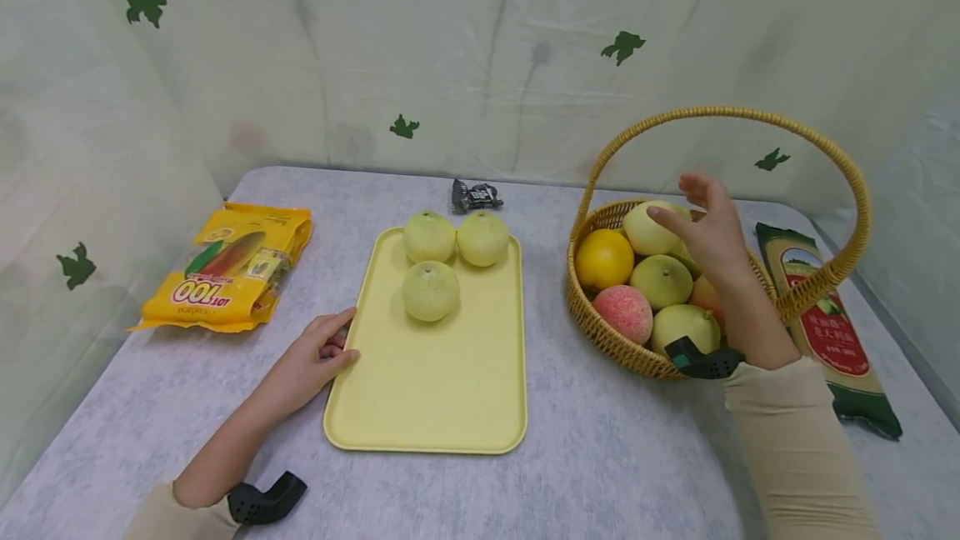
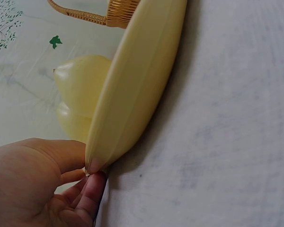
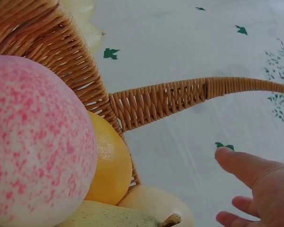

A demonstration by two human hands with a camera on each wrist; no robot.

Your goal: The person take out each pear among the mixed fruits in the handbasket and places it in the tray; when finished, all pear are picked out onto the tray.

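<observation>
My left hand (image 1: 313, 361) pinches the left edge of a pale yellow tray (image 1: 427, 390) lying on the table. In the left wrist view, the fingertips meet at the rim of the tray (image 2: 137, 80). Three round yellow-green melons sit towards the tray's far end, among them the nearest melon (image 1: 431, 291). Over the wicker basket (image 1: 600, 332) my right hand (image 1: 712, 232) is raised with thumb and fingers spread, holding nothing. Fruit fills the basket: an orange (image 1: 604, 260), a peach (image 1: 624, 312), a green pear (image 1: 662, 279) and a pale melon (image 1: 649, 227).
The basket's tall handle (image 1: 712, 112) arches over the right forearm. A yellow candy bag (image 1: 232, 265) lies at the left, a green and tan package (image 1: 832, 327) right of the basket. Behind the tray is a small black packet (image 1: 477, 197). A pale curtain (image 1: 465, 40) hangs at the back.
</observation>
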